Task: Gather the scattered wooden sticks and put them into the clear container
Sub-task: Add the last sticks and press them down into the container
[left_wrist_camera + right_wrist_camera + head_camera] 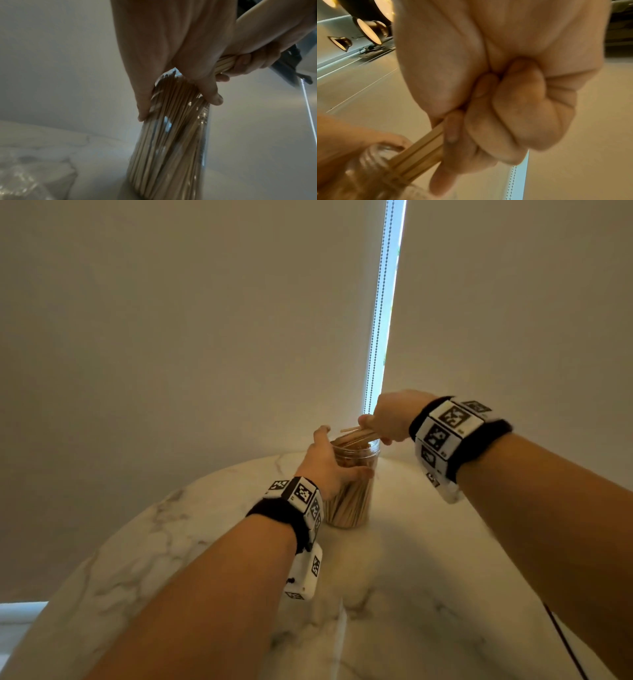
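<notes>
A clear plastic jar (356, 494) packed with upright wooden sticks stands on the round marble table (212, 542) near its far edge. My left hand (329, 463) grips the jar's upper part, fingers and thumb wrapped round the wall (173, 108). My right hand (383, 422) is just above and right of the jar mouth, fingers curled round a small bundle of sticks (356, 434) whose free ends reach over the threaded rim (373, 157). The same bundle of sticks (421, 150) slants from my fist down into the opening. No loose sticks show on the table.
A pale roller blind fills the background, with a bright gap and a bead chain (378, 309) right behind the jar. A crumpled clear plastic bag (29, 177) lies on the table left of the jar. A dark cable (565, 645) runs along the table's right side.
</notes>
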Motion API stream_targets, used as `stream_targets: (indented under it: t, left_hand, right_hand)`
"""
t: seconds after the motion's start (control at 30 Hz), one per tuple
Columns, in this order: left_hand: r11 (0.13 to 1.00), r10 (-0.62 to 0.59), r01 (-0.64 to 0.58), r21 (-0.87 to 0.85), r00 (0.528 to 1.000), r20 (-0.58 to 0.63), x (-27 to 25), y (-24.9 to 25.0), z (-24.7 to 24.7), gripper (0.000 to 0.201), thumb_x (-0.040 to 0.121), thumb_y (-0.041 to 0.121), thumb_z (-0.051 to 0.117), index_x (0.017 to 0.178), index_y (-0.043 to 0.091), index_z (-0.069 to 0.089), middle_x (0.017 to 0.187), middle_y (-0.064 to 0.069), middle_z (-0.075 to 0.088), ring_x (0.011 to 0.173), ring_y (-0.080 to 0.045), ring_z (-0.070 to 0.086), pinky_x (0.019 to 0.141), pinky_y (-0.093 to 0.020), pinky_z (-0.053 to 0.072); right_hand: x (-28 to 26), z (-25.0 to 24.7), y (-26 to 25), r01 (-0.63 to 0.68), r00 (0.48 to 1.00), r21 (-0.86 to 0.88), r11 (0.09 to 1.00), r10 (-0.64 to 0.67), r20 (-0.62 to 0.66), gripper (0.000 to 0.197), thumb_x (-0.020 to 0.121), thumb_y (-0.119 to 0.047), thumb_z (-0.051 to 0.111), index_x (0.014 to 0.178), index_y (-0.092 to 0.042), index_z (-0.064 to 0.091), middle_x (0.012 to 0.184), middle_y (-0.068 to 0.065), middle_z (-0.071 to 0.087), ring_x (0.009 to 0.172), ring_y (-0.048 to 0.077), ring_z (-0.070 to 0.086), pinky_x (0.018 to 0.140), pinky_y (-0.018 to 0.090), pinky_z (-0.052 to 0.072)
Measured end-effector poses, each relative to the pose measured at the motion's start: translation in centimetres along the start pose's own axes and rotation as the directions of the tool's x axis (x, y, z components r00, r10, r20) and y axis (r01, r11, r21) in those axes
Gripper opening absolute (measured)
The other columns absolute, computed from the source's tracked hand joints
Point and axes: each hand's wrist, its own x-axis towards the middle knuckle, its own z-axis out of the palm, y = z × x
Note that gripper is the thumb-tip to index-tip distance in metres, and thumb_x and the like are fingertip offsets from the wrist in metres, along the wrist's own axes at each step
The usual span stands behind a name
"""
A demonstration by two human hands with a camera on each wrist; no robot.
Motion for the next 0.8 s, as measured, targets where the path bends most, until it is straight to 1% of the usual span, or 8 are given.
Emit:
stream_targets:
  t: [0.07, 0.17, 0.27, 0.37, 0.5, 0.63, 0.73, 0.8]
  left_hand:
    - [1.0, -0.006, 0.006, 0.003, 1.0, 0.001, 0.3, -0.4, 0.0, 0.123, 0.062, 0.043, 0.093, 0.154, 0.031, 0.012, 0.142, -0.008, 0.051, 0.125, -0.026, 0.054, 0.107, -0.047, 0.046]
    - [1.0, 0.012, -0.011, 0.017, 1.0, -0.014, 0.6, -0.7, 0.2, 0.123, 0.059, 0.048, 0.092, 0.152, 0.034, 0.012, 0.14, -0.008, 0.053, 0.123, -0.026, 0.055, 0.106, -0.048, 0.046]
    - [1.0, 0.013, -0.013, 0.009, 1.0, -0.022, 0.7, -1.0, 0.3, 0.123, 0.059, 0.049, 0.092, 0.152, 0.032, 0.013, 0.135, -0.006, 0.054, 0.121, -0.025, 0.056, 0.106, -0.048, 0.046]
    - [1.0, 0.017, -0.017, 0.013, 0.999, -0.03, 0.5, -1.0, 0.3, 0.126, 0.052, 0.056, 0.089, 0.15, 0.035, 0.014, 0.133, -0.005, 0.055, 0.12, -0.025, 0.056, 0.105, -0.048, 0.047]
    - [1.0, -0.006, 0.006, -0.001, 1.0, -0.021, 0.5, -0.9, 0.3, 0.131, 0.038, 0.068, 0.083, 0.146, 0.042, 0.014, 0.136, -0.006, 0.055, 0.122, -0.026, 0.056, 0.104, -0.05, 0.047]
    - [1.0, -0.009, 0.008, -0.006, 1.0, -0.021, 0.5, -0.9, 0.4, 0.133, 0.033, 0.07, 0.079, 0.146, 0.042, 0.014, 0.134, -0.004, 0.057, 0.121, -0.024, 0.057, 0.104, -0.049, 0.047]
    - [1.0, -0.001, 0.001, -0.014, 1.0, -0.015, 0.3, -0.9, 0.3, 0.132, 0.036, 0.068, 0.081, 0.146, 0.042, 0.013, 0.135, -0.004, 0.055, 0.122, -0.024, 0.056, 0.105, -0.049, 0.047]
    - [1.0, 0.001, -0.001, -0.011, 1.0, -0.017, 0.3, -0.9, 0.3, 0.129, 0.041, 0.065, 0.083, 0.147, 0.042, 0.013, 0.137, -0.005, 0.053, 0.124, -0.025, 0.055, 0.105, -0.048, 0.046]
  right_hand:
    - [0.2, -1.0, -0.1, 0.03, 0.998, -0.082, 0.996, -0.025, 0.061, 0.054, 0.103, -0.046, 0.04, 0.07, -0.015, 0.069, 0.069, -0.002, 0.059, 0.063, 0.013, 0.051, 0.079, 0.033, 0.045]
    - [1.0, -2.1, 0.0, 0.039, 0.991, -0.143, 0.989, -0.02, 0.129, 0.054, 0.101, -0.049, 0.044, 0.078, -0.015, 0.078, 0.066, -0.003, 0.059, 0.062, 0.012, 0.051, 0.08, 0.033, 0.044]
    - [1.7, -2.4, 0.1, 0.047, 0.993, -0.215, 0.976, -0.023, 0.114, 0.051, 0.1, -0.052, 0.049, 0.077, -0.012, 0.07, 0.064, -0.003, 0.059, 0.068, 0.015, 0.056, 0.081, 0.033, 0.049]
    - [1.8, -2.2, 0.0, 0.117, 0.993, -0.197, 0.973, -0.109, 0.048, 0.046, 0.099, -0.052, 0.052, 0.086, -0.012, 0.069, 0.066, -0.004, 0.058, 0.07, 0.015, 0.056, 0.068, 0.029, 0.047]
    - [2.0, -1.7, -1.2, 0.214, 0.977, -0.21, 0.954, -0.214, 0.026, 0.05, 0.099, -0.055, 0.049, 0.082, -0.012, 0.07, 0.065, -0.004, 0.058, 0.062, 0.011, 0.052, 0.055, 0.025, 0.039]
    - [2.7, -2.1, -2.4, 0.153, 0.988, -0.285, 0.946, -0.155, 0.016, 0.042, 0.101, -0.045, 0.048, 0.076, -0.013, 0.058, 0.07, -0.002, 0.054, 0.078, 0.021, 0.057, 0.068, 0.032, 0.047]
    - [3.1, -2.0, -3.4, 0.152, 0.987, -0.263, 0.953, -0.161, -0.013, 0.034, 0.096, -0.043, 0.06, 0.084, -0.011, 0.06, 0.071, 0.0, 0.054, 0.081, 0.022, 0.059, 0.064, 0.031, 0.046]
    - [3.5, -2.3, -4.1, 0.174, 0.984, -0.242, 0.955, -0.181, -0.005, 0.034, 0.092, -0.042, 0.066, 0.083, -0.01, 0.063, 0.071, 0.0, 0.056, 0.081, 0.021, 0.06, 0.067, 0.031, 0.049]
